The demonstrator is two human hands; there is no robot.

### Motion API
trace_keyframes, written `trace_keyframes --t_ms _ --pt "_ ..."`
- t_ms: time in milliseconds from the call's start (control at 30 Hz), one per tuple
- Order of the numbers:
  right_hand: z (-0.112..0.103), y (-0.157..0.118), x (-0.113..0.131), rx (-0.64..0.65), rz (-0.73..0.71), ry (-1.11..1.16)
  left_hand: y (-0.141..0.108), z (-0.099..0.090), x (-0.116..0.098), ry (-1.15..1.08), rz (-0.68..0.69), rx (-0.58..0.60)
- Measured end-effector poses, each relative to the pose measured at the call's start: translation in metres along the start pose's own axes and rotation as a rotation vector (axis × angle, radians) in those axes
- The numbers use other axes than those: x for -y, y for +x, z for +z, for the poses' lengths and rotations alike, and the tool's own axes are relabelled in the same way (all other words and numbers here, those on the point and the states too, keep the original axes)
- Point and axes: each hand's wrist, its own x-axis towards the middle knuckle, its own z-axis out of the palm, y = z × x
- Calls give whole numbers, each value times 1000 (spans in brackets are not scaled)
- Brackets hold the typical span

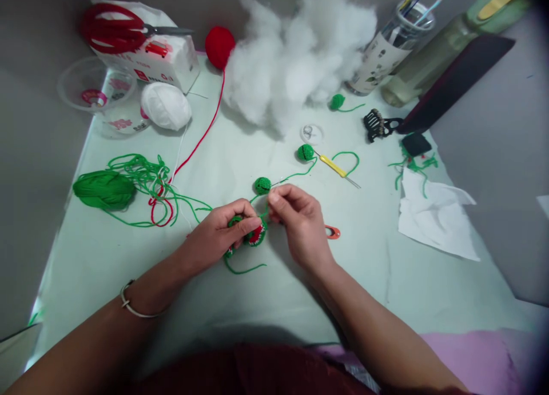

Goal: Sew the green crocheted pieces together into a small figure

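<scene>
My left hand [234, 226] is closed around a crocheted piece [257, 234] in red, white and green, partly hidden by the fingers. Close beside it, my right hand [298, 220] pinches thumb to forefinger on green yarn [265, 213] that runs over to the piece. Whether a needle is also in that pinch cannot be seen. A small green crocheted ball [262, 185] lies just beyond the fingertips. Farther back sits another green crocheted ball [306, 152], beside a yellow-handled crochet hook [333, 166]. Partly behind my right wrist is an orange item [333, 232].
Left: a green yarn skein [105, 190] with tangled strands, white yarn [166, 106], a plastic tub [122, 120], and red scissors [115, 29] on a tissue pack [180, 58]. Back: red yarn ball [220, 47], white stuffing [291, 63]. Right: pen cup [380, 58], bottle [412, 69], hair clip [374, 126], paper [433, 218].
</scene>
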Motion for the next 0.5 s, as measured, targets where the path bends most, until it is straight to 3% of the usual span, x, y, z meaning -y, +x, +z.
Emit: trace_keyframes --t_ms 500 --pt "-5 2 9 273 179 110 0 -1 -1 -56 -77 -66"
